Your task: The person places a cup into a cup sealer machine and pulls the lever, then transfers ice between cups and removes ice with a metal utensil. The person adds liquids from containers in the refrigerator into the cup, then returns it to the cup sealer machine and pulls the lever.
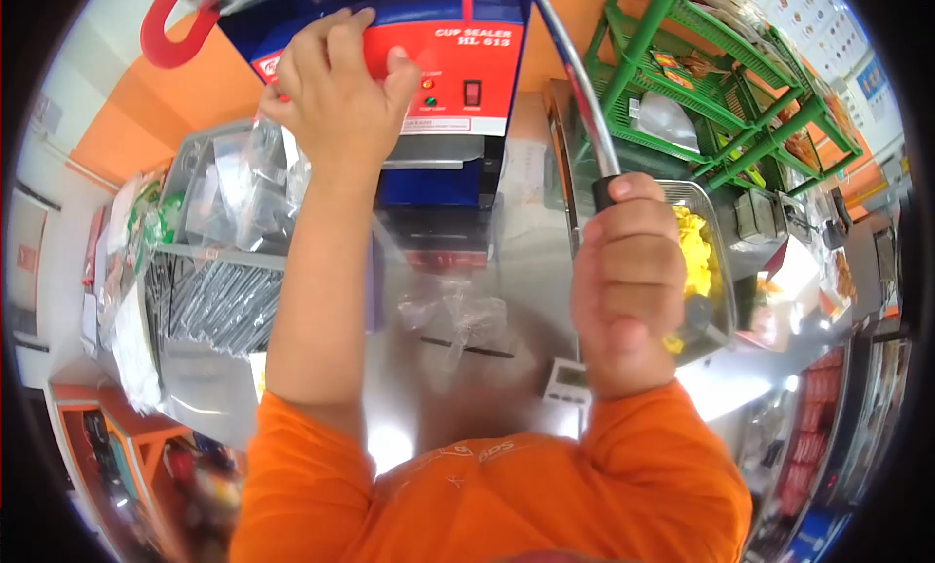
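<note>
A blue and red cup sealer (453, 81) stands at the back of the counter in the head view. My left hand (341, 105) lies against its red front panel, fingers spread and holding nothing. To the right, my right hand (631, 281) is wrapped around the black grip of the sealer's long metal lever (581, 86), just below its bend. A power switch (471, 93) and small indicator lights show on the panel beside my left hand. Below the machine, crumpled clear plastic (458, 310) lies on the metal counter near a thin black straw (489, 351).
Wrapped black straws (229, 305) fill a container at left, below a grey bin (185, 173) of plastic packaging. Yellow pieces (693, 246) sit in a clear container behind my right hand. A small white digital device (567, 383) lies near my body. A green rack (633, 61) stands back right.
</note>
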